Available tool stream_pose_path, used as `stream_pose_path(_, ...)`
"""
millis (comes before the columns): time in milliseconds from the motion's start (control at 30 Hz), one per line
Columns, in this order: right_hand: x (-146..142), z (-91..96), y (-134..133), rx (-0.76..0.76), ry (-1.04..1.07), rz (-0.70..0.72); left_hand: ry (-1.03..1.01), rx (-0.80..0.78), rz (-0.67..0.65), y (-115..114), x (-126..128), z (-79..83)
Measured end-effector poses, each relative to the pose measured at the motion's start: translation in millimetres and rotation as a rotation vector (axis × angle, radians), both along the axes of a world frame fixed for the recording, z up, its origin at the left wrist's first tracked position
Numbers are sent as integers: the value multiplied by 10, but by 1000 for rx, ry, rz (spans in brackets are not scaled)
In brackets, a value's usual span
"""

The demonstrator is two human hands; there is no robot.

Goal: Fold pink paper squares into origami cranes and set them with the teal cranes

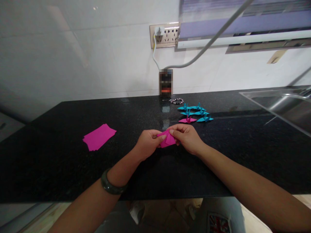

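Between my two hands is a small folded sheet of pink origami paper point(167, 139), with creased flaps on its upper face. My left hand point(148, 144) pinches its left side, thumb on top. On the upper right edge, my right hand point(186, 137) grips it with thumb and fingers; the fingers beneath are mostly hidden. A stack of pink paper sheets point(99, 137) lies to the left on the counter. Beyond my right hand sit several blue paper cranes point(205, 119) and one pink paper crane point(188, 120), grouped in rows.
The black countertop point(60, 165) ends at a white tiled wall. A blurred-out device point(166, 82) leans there on a cable, beside a beaded bracelet point(177, 101). A wall socket point(165, 35) holds a plug. At the right is a metal sink point(286, 105).
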State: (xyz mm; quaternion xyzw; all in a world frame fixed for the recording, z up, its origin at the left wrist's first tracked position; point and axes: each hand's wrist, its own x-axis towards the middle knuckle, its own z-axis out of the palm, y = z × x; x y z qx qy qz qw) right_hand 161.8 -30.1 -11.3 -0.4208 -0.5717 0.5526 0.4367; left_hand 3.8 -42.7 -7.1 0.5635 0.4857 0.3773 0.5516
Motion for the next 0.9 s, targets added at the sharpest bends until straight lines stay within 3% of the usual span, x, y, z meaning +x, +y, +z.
stream_pose_path(433, 29, -21, 20, 75, -109, 9, -25, -38, -22, 7, -30, -21)
stream_pose_path(733, 28, -23, 19, 173, -111, 1, 28, -85, -139, -9, -34, 19)
stream_pose_path(900, 16, -31, 10, 117, -109, 38, -27, -65, -32, 19, -48, -29)
